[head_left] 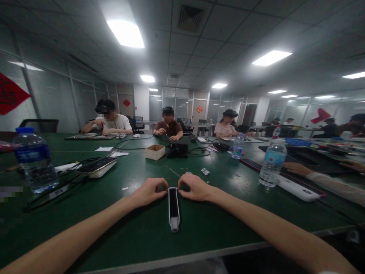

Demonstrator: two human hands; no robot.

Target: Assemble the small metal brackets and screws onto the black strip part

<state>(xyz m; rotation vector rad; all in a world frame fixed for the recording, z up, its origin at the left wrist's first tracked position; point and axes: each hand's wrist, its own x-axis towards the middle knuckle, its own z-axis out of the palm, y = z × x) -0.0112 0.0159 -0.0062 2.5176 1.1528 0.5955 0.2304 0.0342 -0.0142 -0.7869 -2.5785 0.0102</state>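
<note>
The green worktop (pixel 236 220) spreads out around the slim black-and-white gadget (pixel 173 207), its flat surface carrying the gadget's weight so that neither hand need lift it. The big water bottle (pixel 34 160) stands well to the left of the gadget, and another bottle (pixel 272 163) stands to its right and farther off; both are upright and out of the way of the person's forearms. The phone-like device (pixel 97 166), resting on a pale base, also lies to the gadget's left. The small open box (pixel 155 152) sits beyond it, slightly left, its open top facing up, which would suit loose bits.

The left hand (pixel 149 192) and right hand (pixel 196 187) meet the gadget's far end from opposite sides, probably to steady it evenly. On each hand the fingers are bent into a pinch; whether they grip the gadget's edges or something tiny beside them, one cannot tell. The gadget itself lies flat between the forearms, silvery end towards the person, its length pointing away, perhaps so both hands reach the far end equally. The little metal piece (pixel 205 172) lies beyond it to the right, and a pale scrap (pixel 124 188) lies to its left
</note>
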